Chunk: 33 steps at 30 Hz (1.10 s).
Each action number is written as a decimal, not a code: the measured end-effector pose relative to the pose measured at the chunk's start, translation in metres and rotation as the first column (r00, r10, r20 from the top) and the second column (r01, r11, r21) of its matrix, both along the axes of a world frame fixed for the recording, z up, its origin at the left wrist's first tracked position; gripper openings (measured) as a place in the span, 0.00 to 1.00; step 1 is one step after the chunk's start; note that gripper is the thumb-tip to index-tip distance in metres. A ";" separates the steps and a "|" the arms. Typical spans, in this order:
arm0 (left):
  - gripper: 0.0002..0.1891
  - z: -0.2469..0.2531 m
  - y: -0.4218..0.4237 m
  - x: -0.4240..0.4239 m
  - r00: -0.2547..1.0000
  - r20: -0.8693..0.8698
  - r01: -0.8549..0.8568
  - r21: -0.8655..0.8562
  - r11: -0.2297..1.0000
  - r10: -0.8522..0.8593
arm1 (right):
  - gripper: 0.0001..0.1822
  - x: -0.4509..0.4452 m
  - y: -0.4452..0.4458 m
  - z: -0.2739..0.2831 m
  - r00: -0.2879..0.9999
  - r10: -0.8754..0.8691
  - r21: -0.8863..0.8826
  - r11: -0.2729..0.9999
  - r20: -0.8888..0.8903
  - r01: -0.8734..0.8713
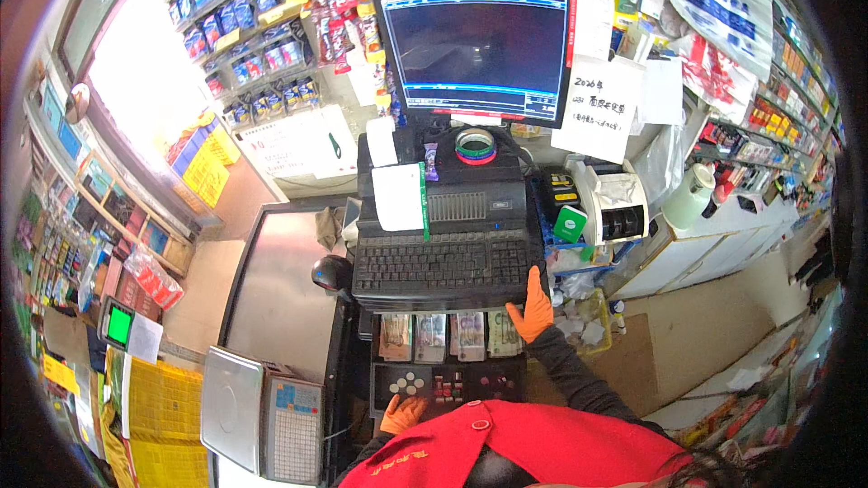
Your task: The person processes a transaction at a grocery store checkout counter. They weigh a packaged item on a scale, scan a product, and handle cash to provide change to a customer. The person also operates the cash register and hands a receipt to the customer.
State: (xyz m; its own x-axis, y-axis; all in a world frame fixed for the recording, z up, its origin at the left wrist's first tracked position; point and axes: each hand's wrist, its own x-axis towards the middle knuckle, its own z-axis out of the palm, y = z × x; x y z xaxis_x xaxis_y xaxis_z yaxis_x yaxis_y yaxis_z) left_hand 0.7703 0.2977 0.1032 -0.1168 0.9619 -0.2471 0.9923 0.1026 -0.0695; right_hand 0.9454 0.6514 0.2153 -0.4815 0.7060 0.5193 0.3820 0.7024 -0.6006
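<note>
An orange glove covers my right hand (533, 310), which lies against the right front corner of the black keyboard (434, 264), thumb apart from the fingers and nothing seen in it. Below the keyboard a cash drawer (377, 371) stands pulled out. Banknotes (432, 339) fill its rear compartments in several stacks. White coins (407, 383) lie in the front left compartment, with small reddish items (449, 386) beside them. My left hand (404, 415), also gloved in orange, is at the drawer's front edge near the coins; its fingers are partly hidden.
Above the keyboard stands a monitor (478, 47). A black scanner (331, 272) sits left of the keyboard, and a weighing scale (234, 407) lower left. To the right are a banknote counter (614, 207), a yellow basket (600, 325) of crumpled paper and a pale green flask (688, 193).
</note>
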 end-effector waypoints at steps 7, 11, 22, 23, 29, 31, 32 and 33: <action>0.28 0.030 0.016 0.004 1.000 -0.011 -0.003 -0.015 1.000 0.003 | 0.48 0.004 0.001 -0.006 1.000 -0.001 0.007 1.000 0.007 0.001; 0.30 0.058 0.048 0.003 0.994 0.081 -0.070 0.034 0.997 0.067 | 0.48 0.006 0.001 -0.006 0.999 -0.035 -0.012 0.999 0.033 0.035; 0.35 0.129 0.133 -0.024 0.948 0.291 -0.282 0.573 0.770 0.131 | 0.49 0.010 0.003 0.008 1.000 0.020 0.034 0.999 0.021 -0.021; 0.35 0.137 0.136 -0.030 0.948 0.293 -0.285 0.626 0.726 0.120 | 0.50 0.010 0.004 0.006 1.000 -0.011 0.050 0.999 0.028 0.010; 0.30 0.180 0.171 -0.072 0.954 0.290 -0.287 0.819 0.497 0.072 | 0.51 0.013 0.010 -0.001 0.994 -0.039 0.065 0.997 0.100 0.032; 0.28 0.194 0.183 -0.093 0.951 0.305 -0.295 0.839 0.458 0.054 | 0.50 0.011 0.008 0.001 0.996 -0.027 0.075 0.997 0.081 0.021; 0.27 0.200 0.192 -0.103 0.944 0.328 -0.311 0.846 0.433 0.037 | 0.50 0.011 0.006 0.002 0.997 -0.029 0.080 0.997 0.072 0.023; 0.26 0.207 0.202 -0.114 0.957 0.284 -0.283 0.859 0.426 0.064 | 0.45 0.011 0.003 0.002 0.992 -0.029 -0.003 1.000 0.123 0.030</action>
State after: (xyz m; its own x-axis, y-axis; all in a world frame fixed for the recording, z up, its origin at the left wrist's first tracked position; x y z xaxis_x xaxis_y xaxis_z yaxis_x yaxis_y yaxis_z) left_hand 0.6562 0.5000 0.3102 -0.3676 0.6255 0.6882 0.9250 0.1696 0.3400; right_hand 0.9565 0.6542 0.2171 -0.5203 0.7230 0.4544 0.4737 0.6871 -0.5509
